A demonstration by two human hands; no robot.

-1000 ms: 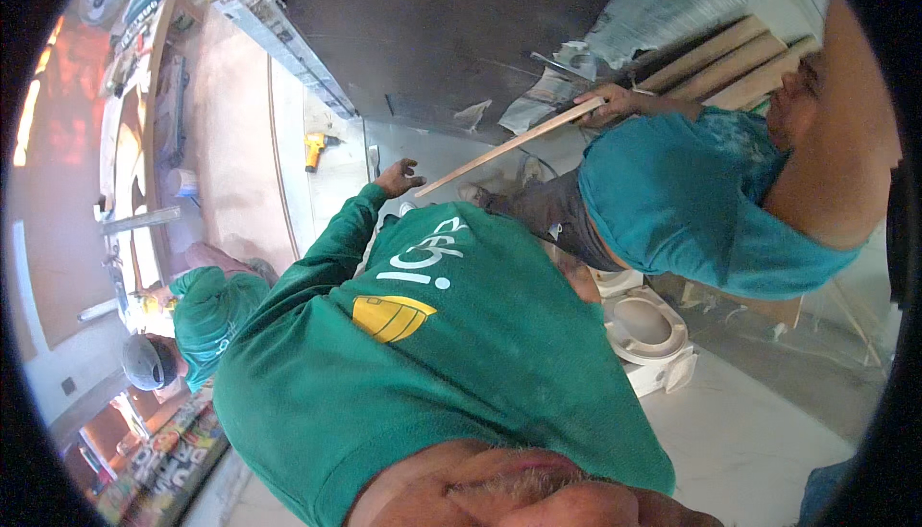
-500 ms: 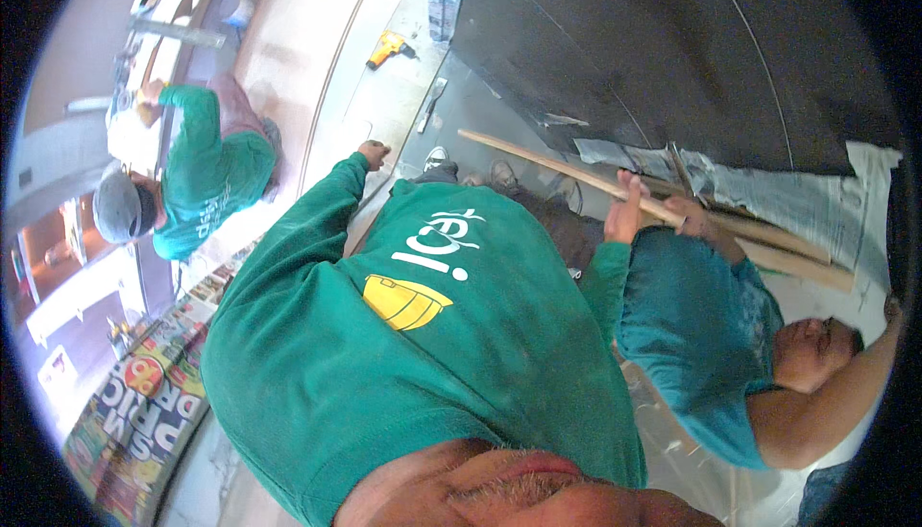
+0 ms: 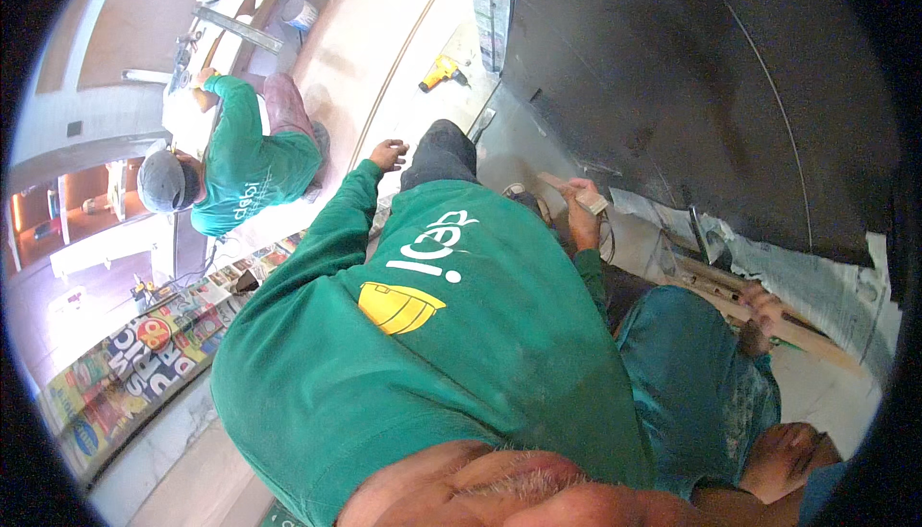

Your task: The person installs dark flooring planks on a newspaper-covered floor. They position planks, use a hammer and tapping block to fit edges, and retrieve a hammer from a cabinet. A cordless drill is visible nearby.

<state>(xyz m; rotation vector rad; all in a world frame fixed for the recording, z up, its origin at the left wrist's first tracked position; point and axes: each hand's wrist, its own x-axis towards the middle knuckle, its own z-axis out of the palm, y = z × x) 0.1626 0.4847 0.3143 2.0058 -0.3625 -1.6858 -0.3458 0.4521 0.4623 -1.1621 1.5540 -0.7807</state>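
Note:
My left hand [image 3: 389, 155] hangs out to the left over the pale floor, its fingers loosely bent and apart, with nothing visible in them. Out to the right, my right hand [image 3: 582, 214] is closed around a wooden strip [image 3: 594, 203]. The strip looks foreshortened, so its full length cannot be told. Close by on the right, a co-worker's hand [image 3: 759, 314] is over several wooden strips [image 3: 816, 340] lying beside the dark panel [image 3: 672, 95].
A yellow drill [image 3: 443, 74] lies on the floor ahead, with a flat metal tool [image 3: 482, 124] nearby. Another person in a cap [image 3: 254, 157] crouches at the left. Printed sheets [image 3: 144, 354] cover a surface at the lower left. A white tub [image 3: 300, 14] stands farther off.
My right hand has moved left with the strip, which has turned and looks much shorter. The co-worker's hand has let go of it and moved lower right. The view has shifted.

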